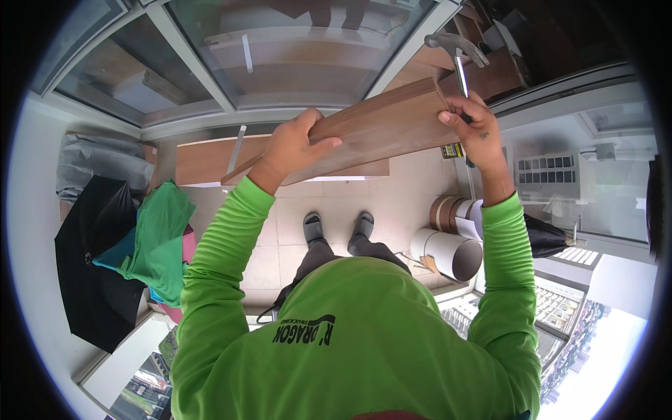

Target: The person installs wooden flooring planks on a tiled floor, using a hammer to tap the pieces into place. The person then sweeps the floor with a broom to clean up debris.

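Observation:
A long brown wood-look board [385, 126] is held up in front of me, tilted so its right end is higher in the view. My left hand [297, 143] grips it near its left part, thumb lying on the face and fingers over the far edge. At the board's right end, my right hand [479, 133] is closed round the dark handle of a claw hammer [459, 63]. The hammer's metal head points away from me, past the board. My right thumb touches the board's end corner. The fingers behind the hammer handle are partly hidden.
Below the held board lies another brown panel [203, 161] on the tiled floor [301, 203]. Glass sliding doors [294, 63] stand ahead. To the left are a black umbrella [98, 273] and a green cloth [164, 238]; rolled sheets [448, 253] lie to the right.

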`<control>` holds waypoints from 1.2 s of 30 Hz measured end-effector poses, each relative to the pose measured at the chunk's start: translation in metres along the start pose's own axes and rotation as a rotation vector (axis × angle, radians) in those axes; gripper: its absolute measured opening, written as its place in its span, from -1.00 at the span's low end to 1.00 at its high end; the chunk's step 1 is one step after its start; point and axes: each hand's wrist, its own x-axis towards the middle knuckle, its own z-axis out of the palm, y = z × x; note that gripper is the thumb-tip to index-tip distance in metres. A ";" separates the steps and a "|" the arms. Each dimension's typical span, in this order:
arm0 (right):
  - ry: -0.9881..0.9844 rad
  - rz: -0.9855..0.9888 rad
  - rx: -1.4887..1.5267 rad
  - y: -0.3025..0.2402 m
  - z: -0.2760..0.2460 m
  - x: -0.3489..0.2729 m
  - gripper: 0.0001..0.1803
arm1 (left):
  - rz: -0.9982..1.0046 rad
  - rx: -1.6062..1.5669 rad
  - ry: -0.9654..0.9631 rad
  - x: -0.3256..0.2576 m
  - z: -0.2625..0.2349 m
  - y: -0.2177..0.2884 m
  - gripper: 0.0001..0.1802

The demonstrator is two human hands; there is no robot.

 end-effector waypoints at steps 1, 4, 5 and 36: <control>0.030 0.035 0.029 0.017 0.000 -0.013 -0.71 | 0.050 0.080 -0.049 0.002 0.004 0.000 -0.39; 0.135 0.242 0.133 0.067 0.012 -0.059 -0.68 | 0.255 0.216 -0.153 0.011 0.033 0.010 -0.30; 0.173 0.292 0.173 0.078 0.020 -0.069 -0.67 | 0.323 0.251 -0.173 0.012 0.037 0.011 -0.26; 0.044 1.473 0.515 0.139 0.160 -0.244 -0.79 | 0.257 0.706 -0.892 0.059 0.155 -0.170 -0.18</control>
